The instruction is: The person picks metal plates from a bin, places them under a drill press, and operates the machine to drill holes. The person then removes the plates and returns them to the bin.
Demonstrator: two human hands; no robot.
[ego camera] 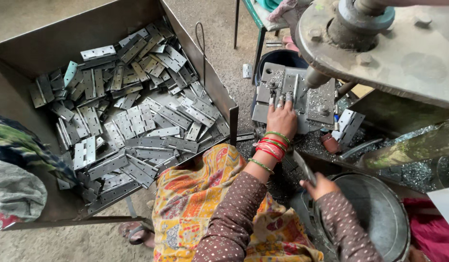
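Note:
My left hand (282, 119), with coloured bangles at the wrist, reaches forward onto the grey die plate (315, 103) of a press. Its fingertips hold a small metal hinge (288, 92) down on the plate, under the ram (315, 77). My right hand (319, 186) is lower and nearer to me, above the rim of a round metal bowl (380, 213). It grips a flat metal hinge (304, 168) that sticks up to the left. Both sleeves are brown with dots.
A large sheet-metal bin (20, 46) at the left holds several loose hinges (132, 121). The heavy press head (380, 43) overhangs the top right. A few white hinges (349, 124) and metal shavings (418, 172) lie by the plate. A cloth bundle (16, 189) is at the far left.

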